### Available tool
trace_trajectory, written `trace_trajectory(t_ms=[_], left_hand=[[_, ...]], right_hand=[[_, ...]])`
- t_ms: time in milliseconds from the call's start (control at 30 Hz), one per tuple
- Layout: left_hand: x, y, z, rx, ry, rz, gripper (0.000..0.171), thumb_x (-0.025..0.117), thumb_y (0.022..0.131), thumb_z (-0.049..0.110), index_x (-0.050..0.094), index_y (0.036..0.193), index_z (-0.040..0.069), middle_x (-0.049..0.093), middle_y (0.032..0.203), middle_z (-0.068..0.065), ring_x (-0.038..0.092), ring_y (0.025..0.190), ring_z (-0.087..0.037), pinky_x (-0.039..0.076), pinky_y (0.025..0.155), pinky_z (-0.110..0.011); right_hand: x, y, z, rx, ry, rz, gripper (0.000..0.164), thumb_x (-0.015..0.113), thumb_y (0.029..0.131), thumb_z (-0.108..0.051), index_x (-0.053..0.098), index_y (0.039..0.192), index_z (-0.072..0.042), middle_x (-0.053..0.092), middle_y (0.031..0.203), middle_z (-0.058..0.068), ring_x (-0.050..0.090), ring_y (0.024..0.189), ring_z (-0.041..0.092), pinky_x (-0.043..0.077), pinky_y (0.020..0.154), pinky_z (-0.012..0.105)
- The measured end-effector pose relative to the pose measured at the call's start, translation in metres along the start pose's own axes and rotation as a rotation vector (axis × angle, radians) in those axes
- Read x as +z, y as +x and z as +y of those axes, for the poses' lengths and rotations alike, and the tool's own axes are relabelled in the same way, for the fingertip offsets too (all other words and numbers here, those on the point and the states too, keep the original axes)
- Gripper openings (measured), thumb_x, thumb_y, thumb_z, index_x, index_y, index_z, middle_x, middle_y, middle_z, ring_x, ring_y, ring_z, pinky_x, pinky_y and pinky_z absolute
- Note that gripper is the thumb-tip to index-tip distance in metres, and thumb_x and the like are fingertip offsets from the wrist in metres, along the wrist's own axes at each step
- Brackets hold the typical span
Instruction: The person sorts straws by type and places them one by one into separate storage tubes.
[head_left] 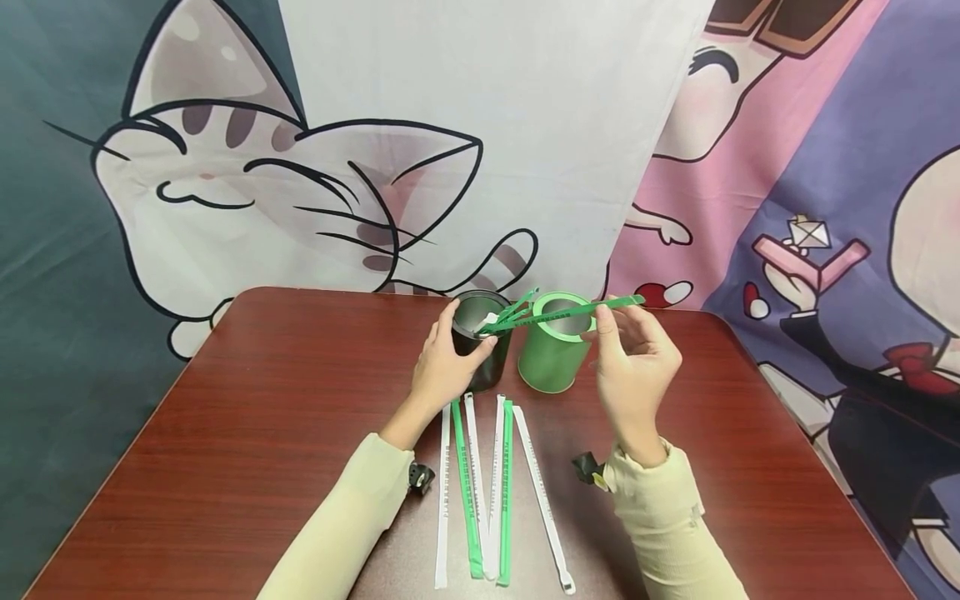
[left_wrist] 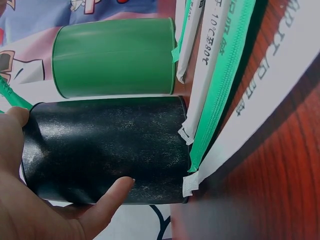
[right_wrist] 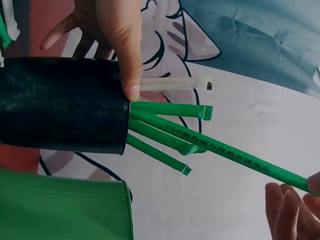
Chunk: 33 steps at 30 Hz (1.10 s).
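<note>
a black can stands just below the centre of the head view, a green can close by at its 3 o'clock. the left hand curls round the black can from 9 o'clock; the right hand, at 3 o'clock, pinches a long green wrapped straw near its far end, thumb against fingers. the straw slants across the green can's mouth, its other end in the black can among more green straws and a white one. for clean handling, i'd keep the black can braced and guide the straw along its own length, clear of its neighbours. at 6 o'clock, four white and two green loose straws lie on a reddish-brown table; at 12, a cartoon-cat cloth hangs.
</note>
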<state>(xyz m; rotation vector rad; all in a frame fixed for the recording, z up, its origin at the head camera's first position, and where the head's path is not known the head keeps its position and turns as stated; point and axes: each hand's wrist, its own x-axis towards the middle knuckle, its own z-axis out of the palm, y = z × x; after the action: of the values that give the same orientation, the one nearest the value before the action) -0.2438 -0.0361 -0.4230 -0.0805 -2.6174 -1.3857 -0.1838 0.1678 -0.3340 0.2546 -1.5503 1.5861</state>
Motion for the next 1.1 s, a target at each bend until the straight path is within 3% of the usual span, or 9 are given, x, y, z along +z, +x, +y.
trace_trajectory(t_ms=[167,267,433,500,700,1100], left_hand=[[0.000,0.000,0.001,-0.001,-0.001,-0.006,0.086,0.063,0.084,0.066,0.026,0.155,0.036,0.050,0.139,-0.006,0.055,0.117,-0.035,0.045,0.086,-0.058],[0.000,0.000,0.002,-0.004,-0.002,-0.009,0.085,0.063,0.084,0.066,0.025,0.155,0.038,0.049,0.141,-0.006,0.055,0.118,-0.036,0.045,0.087,-0.059],[0.000,0.000,0.001,-0.006,-0.001,-0.009,0.085,0.063,0.084,0.066,0.025,0.155,0.037,0.047,0.143,-0.006,0.054,0.119,-0.038,0.045,0.088,-0.060],[0.000,0.000,0.001,-0.007,0.000,-0.010,0.086,0.063,0.084,0.066,0.025,0.155,0.036,0.047,0.143,-0.006,0.054,0.119,-0.037,0.045,0.087,-0.060],[-0.001,0.001,0.000,-0.003,-0.008,-0.014,0.086,0.063,0.085,0.066,0.025,0.155,0.035,0.047,0.142,-0.006,0.054,0.118,-0.036,0.046,0.086,-0.059],[-0.001,0.001,0.000,-0.006,0.004,-0.020,0.085,0.062,0.085,0.066,0.024,0.155,0.037,0.046,0.144,-0.006,0.053,0.120,-0.034,0.045,0.088,-0.059]], right_hand=[[0.006,0.000,0.001,-0.043,0.053,0.037,0.016,0.069,0.087,0.008,0.065,0.098,0.019,0.072,0.081,0.009,0.065,0.055,0.011,0.050,0.052,0.020],[0.007,-0.001,0.001,-0.051,-0.024,0.011,0.016,0.070,0.088,0.004,0.069,0.101,0.014,0.072,0.083,0.009,0.066,0.059,0.012,0.051,0.057,0.020],[0.005,-0.003,0.005,-0.013,-0.390,-0.243,0.030,0.075,0.089,-0.012,0.071,0.117,0.000,0.075,0.095,0.009,0.071,0.074,0.019,0.045,0.062,0.015],[0.003,-0.004,0.006,0.023,-0.468,-0.337,0.037,0.077,0.088,-0.015,0.069,0.122,-0.003,0.075,0.099,0.009,0.072,0.078,0.022,0.043,0.063,0.016],[-0.001,-0.006,0.007,0.096,-0.487,-0.415,0.036,0.077,0.087,-0.015,0.070,0.120,-0.004,0.075,0.101,0.009,0.073,0.078,0.024,0.048,0.064,0.017],[-0.009,-0.021,0.027,0.234,-0.599,-0.559,0.031,0.078,0.085,-0.019,0.072,0.112,-0.005,0.073,0.083,0.004,0.068,0.064,0.019,0.050,0.057,0.027]])
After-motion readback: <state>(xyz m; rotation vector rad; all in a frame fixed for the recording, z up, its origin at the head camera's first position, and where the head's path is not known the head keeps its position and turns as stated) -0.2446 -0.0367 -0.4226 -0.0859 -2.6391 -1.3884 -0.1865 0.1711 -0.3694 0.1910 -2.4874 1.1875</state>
